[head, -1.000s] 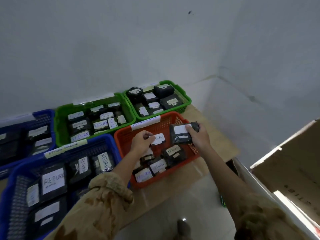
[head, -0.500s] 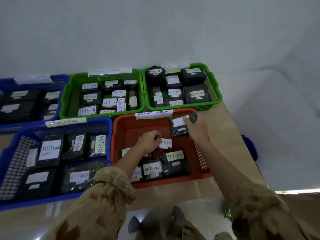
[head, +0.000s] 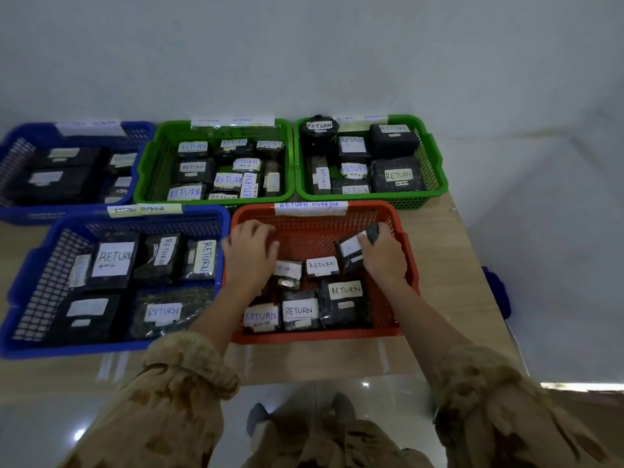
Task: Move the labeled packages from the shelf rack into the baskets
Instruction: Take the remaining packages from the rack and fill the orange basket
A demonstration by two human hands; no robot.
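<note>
An orange basket (head: pixel 403 282) marked "RETURN OVERDUE" holds several black packages with white "RETURN" labels. My right hand (head: pixel 383 256) grips one black labelled package (head: pixel 349 249) and holds it tilted on edge inside the basket's right half. My left hand (head: pixel 250 256) hovers over the basket's left side with loosely curled fingers and nothing visibly in it. A small package with a "RETURN" label (head: pixel 322 265) lies between my two hands.
A blue basket (head: pixel 37 298) of labelled packages stands left of the orange one. Behind are two green baskets (head: pixel 152 170) (head: pixel 434 163) and another blue one (head: pixel 13 157). All sit on a low wooden platform (head: pixel 452 265) against a white wall. My feet are on the tiled floor below.
My left hand let go of the small labelled package and moved left across the orange basket. My right hand lowered its package deeper into the basket. The view tipped further down.
</note>
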